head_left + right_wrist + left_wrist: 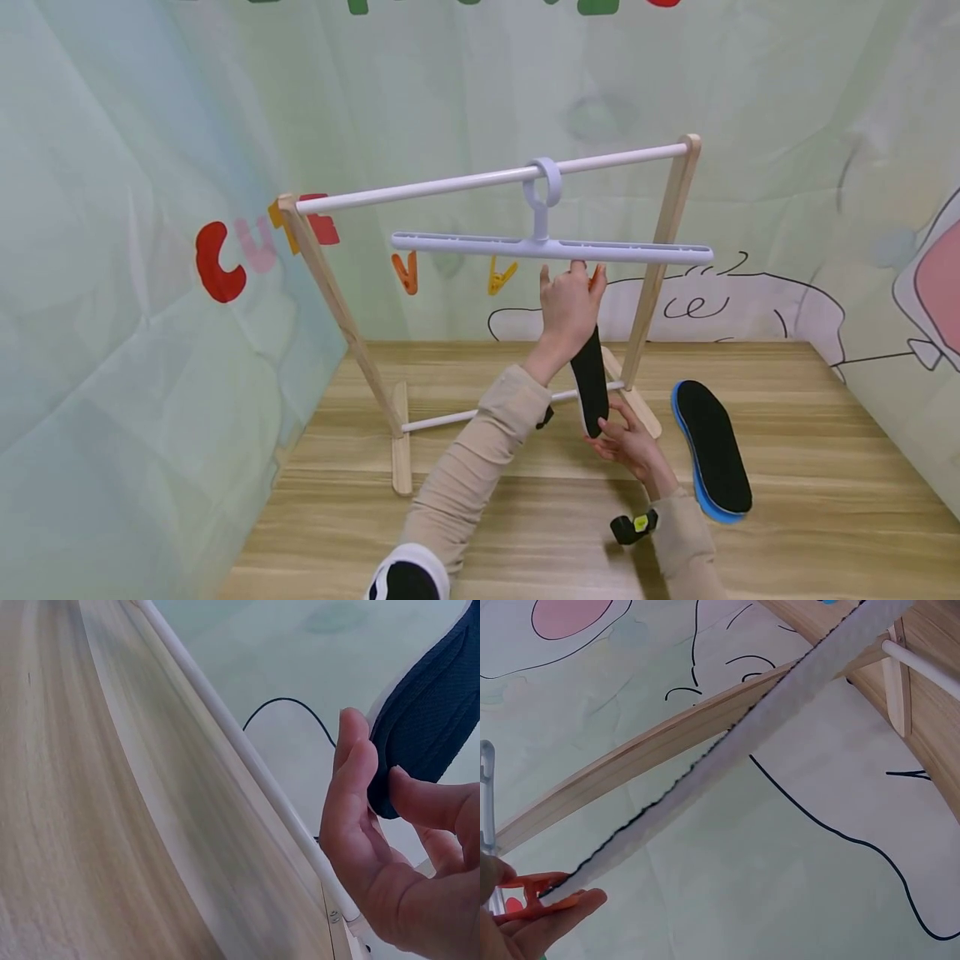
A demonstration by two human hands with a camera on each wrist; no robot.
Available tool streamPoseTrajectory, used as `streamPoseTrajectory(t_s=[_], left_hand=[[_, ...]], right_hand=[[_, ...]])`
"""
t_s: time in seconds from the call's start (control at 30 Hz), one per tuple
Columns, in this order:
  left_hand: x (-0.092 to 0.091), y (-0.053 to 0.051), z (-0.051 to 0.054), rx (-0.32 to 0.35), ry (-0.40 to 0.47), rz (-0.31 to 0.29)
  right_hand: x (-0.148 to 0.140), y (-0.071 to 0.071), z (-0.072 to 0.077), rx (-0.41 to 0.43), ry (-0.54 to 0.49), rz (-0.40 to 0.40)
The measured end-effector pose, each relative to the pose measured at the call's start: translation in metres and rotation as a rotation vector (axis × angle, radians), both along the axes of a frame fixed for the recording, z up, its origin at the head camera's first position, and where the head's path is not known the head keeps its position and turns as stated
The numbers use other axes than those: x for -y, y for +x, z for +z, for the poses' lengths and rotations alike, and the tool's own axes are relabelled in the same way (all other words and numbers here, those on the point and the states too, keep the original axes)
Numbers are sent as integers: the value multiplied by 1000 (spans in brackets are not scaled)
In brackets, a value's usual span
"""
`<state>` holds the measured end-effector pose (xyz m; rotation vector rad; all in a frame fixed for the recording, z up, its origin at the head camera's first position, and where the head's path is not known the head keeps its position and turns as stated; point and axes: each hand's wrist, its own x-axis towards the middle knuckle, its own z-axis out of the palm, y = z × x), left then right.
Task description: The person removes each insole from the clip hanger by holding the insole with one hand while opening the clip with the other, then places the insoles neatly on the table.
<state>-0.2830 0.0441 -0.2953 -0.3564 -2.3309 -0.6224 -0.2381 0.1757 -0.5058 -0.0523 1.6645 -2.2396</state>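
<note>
A black insole (591, 387) with a white edge hangs lengthwise below the lilac hanger (480, 247). My left hand (567, 307) is at its upper end, just under the hanger bar, and pinches an orange clip (536, 889). In the left wrist view the insole's end sits between the clip's jaws. Lower down, my right hand (632, 443) pinches the insole's bottom end between thumb and fingers, as the right wrist view shows. The clip's top is partly hidden by the left fingers.
The hanger hooks over the white rod (420, 188) of a wooden stand. An orange clip (406, 272) and a yellow clip (501, 275) hang from the hanger's left half. On the table (540, 533), at right, lies another black insole (714, 446) with a blue underside.
</note>
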Motion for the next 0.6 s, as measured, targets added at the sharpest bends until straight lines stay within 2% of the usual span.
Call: streamPoseTrajectory(t_s=[0.23,0.43,0.6], left_hand=[[0,0,1,2,-15,17],[0,1,1,1,-7,23],[0,1,1,-6,-8,29]], right_hand=[[-7,2,2,-2,7,-47],[-14,4,6,12,-54,-41],[-17,6,6,21,-54,-46]])
